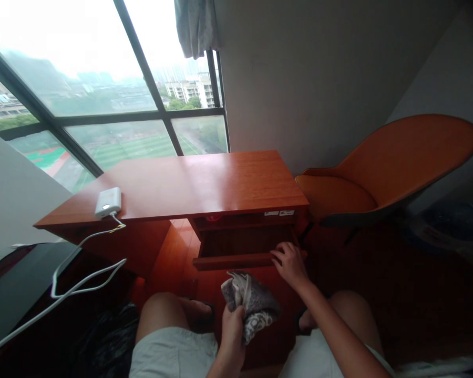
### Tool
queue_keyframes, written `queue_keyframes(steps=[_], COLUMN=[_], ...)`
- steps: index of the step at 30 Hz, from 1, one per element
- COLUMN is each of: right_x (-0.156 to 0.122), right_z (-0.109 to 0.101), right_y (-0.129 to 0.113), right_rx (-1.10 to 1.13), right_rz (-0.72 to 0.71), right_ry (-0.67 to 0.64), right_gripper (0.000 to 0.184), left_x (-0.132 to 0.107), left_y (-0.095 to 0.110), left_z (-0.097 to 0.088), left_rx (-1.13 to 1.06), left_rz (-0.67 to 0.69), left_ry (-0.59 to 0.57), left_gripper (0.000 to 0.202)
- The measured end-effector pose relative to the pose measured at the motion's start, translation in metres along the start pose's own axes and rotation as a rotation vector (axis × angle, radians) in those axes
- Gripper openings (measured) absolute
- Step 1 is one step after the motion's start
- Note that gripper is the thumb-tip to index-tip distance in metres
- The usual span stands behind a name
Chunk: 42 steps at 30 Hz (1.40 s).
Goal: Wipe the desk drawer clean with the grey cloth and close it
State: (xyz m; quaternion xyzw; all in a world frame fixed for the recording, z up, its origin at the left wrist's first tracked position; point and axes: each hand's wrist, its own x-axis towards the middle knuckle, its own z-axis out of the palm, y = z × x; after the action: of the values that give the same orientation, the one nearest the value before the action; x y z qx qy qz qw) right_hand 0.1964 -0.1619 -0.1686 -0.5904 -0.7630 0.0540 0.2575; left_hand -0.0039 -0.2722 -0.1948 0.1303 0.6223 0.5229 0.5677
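Note:
A bunched grey cloth (254, 304) with a pale pattern is gripped in my left hand (233, 328), in front of the desk and between my knees. My right hand (289, 265) is at the right end of the drawer front (236, 261), its fingers curled over the top edge. The drawer (240, 244) is pulled out from under the desktop, and its dark inside shows no contents that I can make out.
Above the drawer is the wooden desk (205, 184), with a white power adapter (108, 202) near its left front edge. A white cable (90, 273) loops down on the left. An orange chair (410, 163) stands at the right, and a window (102, 94) lies beyond.

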Motion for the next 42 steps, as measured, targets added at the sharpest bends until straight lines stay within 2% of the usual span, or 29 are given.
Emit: queue_keyframes(steps=[7, 13, 21, 24, 27, 32, 36, 42], right_x=[0.022, 0.031, 0.04, 0.039, 0.038, 0.046, 0.059, 0.075], right_z=[0.007, 0.017, 0.024, 0.027, 0.037, 0.063, 0.075, 0.077], right_y=[-0.004, -0.001, 0.0, -0.003, -0.006, -0.002, 0.002, 0.004], right_rx=[-0.182, -0.195, -0.14, -0.08, 0.011, 0.171, 0.245, 0.318], right_rz=[0.007, 0.026, 0.085, 0.116, 0.144, 0.228, 0.304, 0.396], right_ry=[-0.106, -0.091, -0.041, -0.027, -0.042, -0.074, -0.084, -0.112], right_gripper=[0.029, 0.032, 0.04, 0.034, 0.024, 0.023, 0.029, 0.041], left_x=[0.009, 0.01, 0.002, -0.001, -0.004, -0.009, -0.011, -0.01], left_y=[-0.001, -0.004, -0.003, 0.002, 0.009, 0.014, 0.014, 0.012], left_z=[-0.034, -0.046, -0.044, -0.043, -0.042, -0.04, -0.038, -0.041], left_rx=[0.007, 0.023, 0.007, 0.018, 0.031, 0.029, 0.023, 0.016], left_rz=[0.0, -0.01, 0.004, -0.015, -0.035, -0.04, -0.052, -0.056], left_ry=[0.086, 0.112, 0.107, 0.1, 0.075, 0.057, 0.048, 0.058], left_gripper=[0.026, 0.024, 0.02, 0.021, 0.02, 0.02, 0.022, 0.024])
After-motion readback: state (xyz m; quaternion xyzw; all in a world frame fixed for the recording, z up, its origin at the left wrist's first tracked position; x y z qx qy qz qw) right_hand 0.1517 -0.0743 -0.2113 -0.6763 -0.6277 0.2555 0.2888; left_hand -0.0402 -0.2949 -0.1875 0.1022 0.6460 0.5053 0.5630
